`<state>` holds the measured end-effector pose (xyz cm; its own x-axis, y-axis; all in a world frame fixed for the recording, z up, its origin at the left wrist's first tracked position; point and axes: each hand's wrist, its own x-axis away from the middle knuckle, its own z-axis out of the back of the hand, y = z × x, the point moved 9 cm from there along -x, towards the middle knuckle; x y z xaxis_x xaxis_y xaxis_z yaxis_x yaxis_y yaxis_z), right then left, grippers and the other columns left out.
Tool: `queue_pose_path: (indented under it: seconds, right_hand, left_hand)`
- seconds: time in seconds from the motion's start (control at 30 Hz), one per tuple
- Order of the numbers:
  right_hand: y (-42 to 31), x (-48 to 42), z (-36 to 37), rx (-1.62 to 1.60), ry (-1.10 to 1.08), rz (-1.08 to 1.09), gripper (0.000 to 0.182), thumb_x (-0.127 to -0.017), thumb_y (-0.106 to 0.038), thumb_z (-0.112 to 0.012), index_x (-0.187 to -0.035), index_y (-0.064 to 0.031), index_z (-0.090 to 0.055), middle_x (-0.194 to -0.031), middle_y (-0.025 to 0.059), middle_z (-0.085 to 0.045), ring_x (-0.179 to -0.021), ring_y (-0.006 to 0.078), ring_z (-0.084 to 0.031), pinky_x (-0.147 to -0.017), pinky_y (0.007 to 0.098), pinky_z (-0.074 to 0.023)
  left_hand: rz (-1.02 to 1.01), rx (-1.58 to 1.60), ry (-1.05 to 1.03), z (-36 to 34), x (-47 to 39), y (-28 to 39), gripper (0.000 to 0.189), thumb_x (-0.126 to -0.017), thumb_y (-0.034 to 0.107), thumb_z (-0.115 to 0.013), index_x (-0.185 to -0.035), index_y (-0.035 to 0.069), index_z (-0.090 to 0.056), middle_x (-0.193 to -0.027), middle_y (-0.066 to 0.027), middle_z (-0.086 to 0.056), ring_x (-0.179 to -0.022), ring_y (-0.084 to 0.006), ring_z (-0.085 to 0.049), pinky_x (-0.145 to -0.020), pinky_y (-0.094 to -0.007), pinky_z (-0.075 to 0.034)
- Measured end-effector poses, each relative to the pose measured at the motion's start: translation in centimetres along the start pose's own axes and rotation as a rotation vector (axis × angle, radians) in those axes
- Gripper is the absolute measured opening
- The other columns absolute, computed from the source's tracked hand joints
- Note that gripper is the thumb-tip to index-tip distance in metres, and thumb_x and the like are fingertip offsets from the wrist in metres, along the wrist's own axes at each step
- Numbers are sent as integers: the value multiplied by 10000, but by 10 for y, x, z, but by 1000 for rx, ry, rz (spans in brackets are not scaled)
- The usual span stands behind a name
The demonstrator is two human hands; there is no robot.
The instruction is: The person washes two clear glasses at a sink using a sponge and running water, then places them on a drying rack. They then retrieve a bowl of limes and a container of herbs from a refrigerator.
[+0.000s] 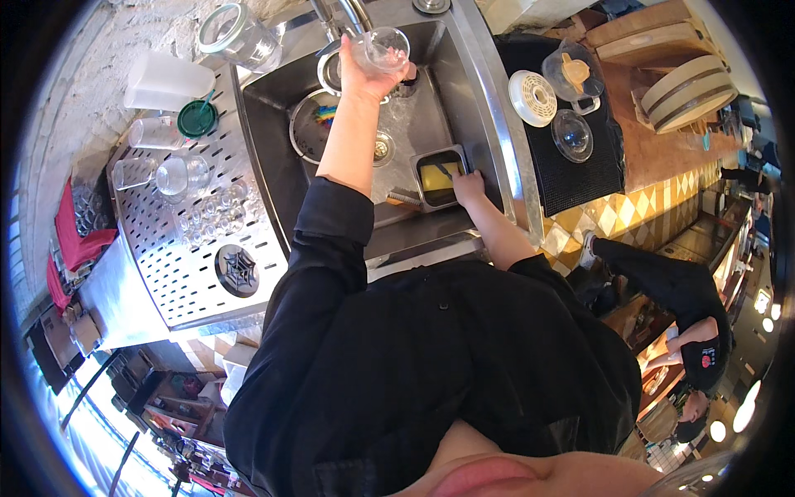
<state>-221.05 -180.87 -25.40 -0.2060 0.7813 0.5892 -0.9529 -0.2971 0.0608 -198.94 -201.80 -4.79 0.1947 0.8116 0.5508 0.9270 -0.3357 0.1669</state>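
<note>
My left hand (371,79) holds a clear round vessel (379,51), perhaps a glass, just under the faucet (355,13) at the back of the steel sink (463,81). My right hand (468,187) is at the near right rim of a small rectangular metal container (461,153) inside the sink. In that container lies a yellow sponge (436,177), with a thin dark strip across it. My right fingertips are partly hidden, so their grip is unclear. A brush (404,198) with bristles rests beside the container. Left of the drain (381,149) sits a round pan (300,133) holding something rainbow-coloured.
Left of the sink, a perforated drainboard (180,292) bears upturned clear glasses (214,214), a jug-like container (168,81) and a green lid (197,118). A large glass jar (245,40) stands behind. Juicer parts (533,98) lie on a black mat (574,180) at right; a co-worker (683,310) is farther right.
</note>
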Motion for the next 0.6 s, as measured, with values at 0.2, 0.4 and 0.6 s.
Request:
queue_pose_path:
  seconds: [0.2,0.4,0.6]
  right_hand:
    - [1,-2,-5,-6,14,6,259,-933,-140,-374,-1044,-90,-602,-832,141,-704,-814,306,-688,-918,478,-416]
    - [1,2,2,-41,5,15,269,-936,-136,-364,-1090,-85,-579,-828,144,-702,-816,309,-688,-945,488,-411]
    - [3,9,29,-158,74,-67,258,-882,-115,-457,-1116,-59,-550,-969,180,-668,-930,342,-659,-934,474,-441]
  left_hand:
    - [-78,-35,-92,-5,9,24,825,-859,732,-409,-1379,92,-372,-1319,-195,-427,-1161,-402,-450,-998,-644,-348]
    - [-113,-151,-86,8,4,28,739,-857,621,-563,-1292,40,-429,-1173,-188,-510,-1102,-399,-531,-951,-636,-408]
    - [-293,-571,-169,0,38,19,454,-888,399,-658,-1148,59,-506,-1052,-107,-593,-946,-274,-607,-804,-460,-537]
